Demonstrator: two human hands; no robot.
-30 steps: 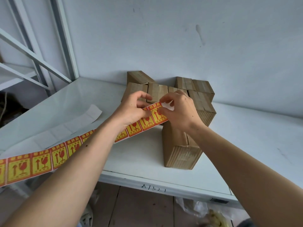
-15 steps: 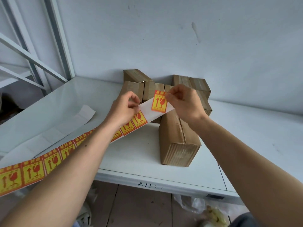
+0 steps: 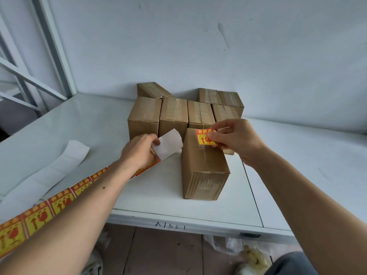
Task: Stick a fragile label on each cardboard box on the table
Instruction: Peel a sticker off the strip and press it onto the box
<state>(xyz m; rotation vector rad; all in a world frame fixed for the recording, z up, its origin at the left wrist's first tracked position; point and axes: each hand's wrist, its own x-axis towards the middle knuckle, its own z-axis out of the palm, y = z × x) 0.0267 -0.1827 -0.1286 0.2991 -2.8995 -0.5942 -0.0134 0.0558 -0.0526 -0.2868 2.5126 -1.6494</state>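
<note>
A cardboard box (image 3: 204, 167) stands alone near the table's front edge, its taped top facing up. My right hand (image 3: 236, 139) pinches a red and yellow fragile label (image 3: 204, 137) at the far end of that box's top. My left hand (image 3: 139, 151) grips the label strip (image 3: 59, 201) where its bare white backing (image 3: 168, 143) curls up, just left of the box. The strip runs down to the lower left edge of the view. Several more cardboard boxes (image 3: 172, 114) stand in a cluster behind, by the wall.
The white table (image 3: 151, 195) has a front edge marked A1321. An empty white backing strip (image 3: 55, 171) lies at the left. A metal shelf frame (image 3: 29, 80) rises at the far left. Crumpled plastic (image 3: 244, 255) lies on the floor below.
My right hand has peeled one label fully off the backing and carried it right, over the near box's top. My left hand has lowered the strip toward the table.
</note>
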